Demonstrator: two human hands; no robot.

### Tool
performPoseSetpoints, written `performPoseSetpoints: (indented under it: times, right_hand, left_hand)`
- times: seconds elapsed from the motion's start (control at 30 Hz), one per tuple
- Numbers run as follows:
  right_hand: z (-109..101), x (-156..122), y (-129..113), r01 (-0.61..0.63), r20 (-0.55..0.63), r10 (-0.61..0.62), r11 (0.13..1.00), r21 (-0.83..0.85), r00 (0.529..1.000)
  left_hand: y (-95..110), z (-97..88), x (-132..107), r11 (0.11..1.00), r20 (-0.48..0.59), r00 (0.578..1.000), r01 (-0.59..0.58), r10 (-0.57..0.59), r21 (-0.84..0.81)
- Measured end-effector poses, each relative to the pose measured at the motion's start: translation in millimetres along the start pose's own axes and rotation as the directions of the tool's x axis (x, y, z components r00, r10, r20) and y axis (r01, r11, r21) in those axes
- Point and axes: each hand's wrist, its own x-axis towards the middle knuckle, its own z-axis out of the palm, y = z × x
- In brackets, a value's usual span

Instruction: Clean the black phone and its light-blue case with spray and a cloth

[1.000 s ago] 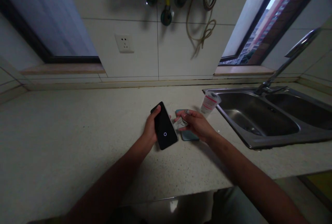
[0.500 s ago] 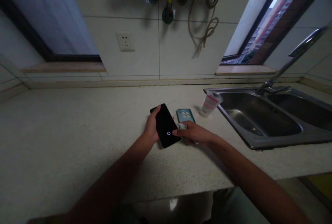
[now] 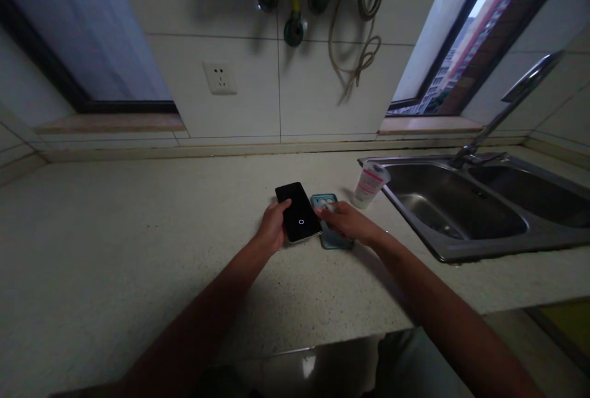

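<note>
the left hand (image 3: 273, 227) grips a black smartphone (image 3: 300, 209) low on the speckled stone surface (image 3: 138, 232), its fingers (image 3: 282, 206) pressed together across the dark screen; the right hand (image 3: 346, 223) lies over a teal phone case (image 3: 332, 239) just beside the smartphone, its fingers (image 3: 325, 210) close together on the case, though i cannot tell whether they pinch anything; beyond those fingers stand a clear plastic cup (image 3: 370, 184) with a pink label and a steel sink (image 3: 442, 257).
</note>
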Motion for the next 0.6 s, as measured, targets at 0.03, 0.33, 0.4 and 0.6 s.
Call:
performPoseSetpoints:
  times: [0.03,0.33,0.4,0.6]
  right_hand:
    - [-7,2,2,0.013,-0.126,-0.032,0.989,-0.146,0.991]
    - [-50,4,27,-0.344,-0.287,0.195,0.633,-0.694,0.938]
    - [-45,5,30,-0.304,-0.222,0.207,0.64,-0.706,0.953]
    - [-33,8,28,-0.267,-0.237,0.138,0.678,-0.685,0.962]
  left_hand:
    - [-1,-0.4,-1,0.999,0.002,0.999,-0.035,0.035,0.036]
    - [-4,1.8,-9,0.974,0.087,0.996,-0.035,0.016,0.225]
    - [-4,1.9,-9,0.971,0.089,0.996,-0.021,0.0,0.238]
    - [-2,0.5,-7,0.972,0.095,0.994,0.036,-0.059,0.232]
